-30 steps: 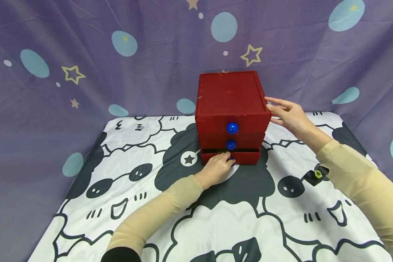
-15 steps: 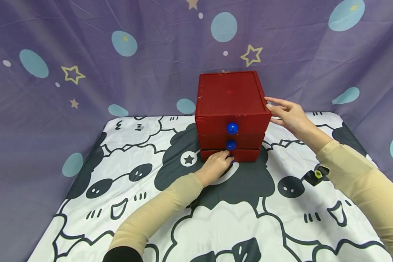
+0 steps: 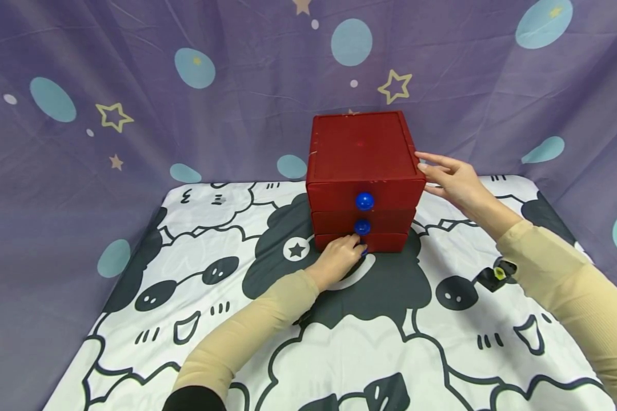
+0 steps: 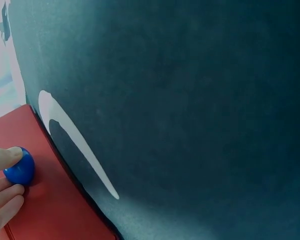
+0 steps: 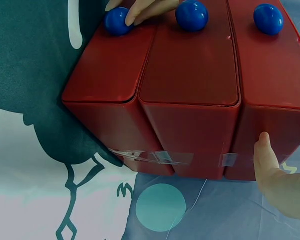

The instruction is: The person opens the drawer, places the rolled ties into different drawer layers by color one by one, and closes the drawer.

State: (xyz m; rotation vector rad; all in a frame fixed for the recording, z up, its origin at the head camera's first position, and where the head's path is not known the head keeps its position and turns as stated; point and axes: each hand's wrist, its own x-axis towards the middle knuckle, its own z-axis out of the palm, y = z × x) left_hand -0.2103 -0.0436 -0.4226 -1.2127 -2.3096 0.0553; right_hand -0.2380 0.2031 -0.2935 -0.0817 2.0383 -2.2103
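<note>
A red three-drawer cabinet (image 3: 360, 148) stands toward the back of the table, a round blue knob on each drawer. Low at its front, my left hand (image 3: 337, 262) pinches the bottom drawer's blue knob (image 4: 22, 169) between thumb and fingers. That bottom drawer (image 3: 388, 244) sits in line with the drawers above it, its top gap closed. On the cabinet's right side, my right hand (image 3: 455, 180) rests its fingertips near the top edge, fingers mostly straight. The right wrist view shows the middle knob (image 5: 192, 15) and the top knob (image 5: 268, 19) untouched.
A white cloth with dark cartoon sheep (image 3: 195, 319) covers the table. Behind the cabinet hangs a purple curtain (image 3: 257, 85) with stars and blue ovals. Clear tape (image 5: 165, 157) crosses the cabinet's side.
The bottom drawer, ajar a second ago, has slid back into the cabinet, my left hand moving inward with its knob. My right hand has stayed against the cabinet's side.
</note>
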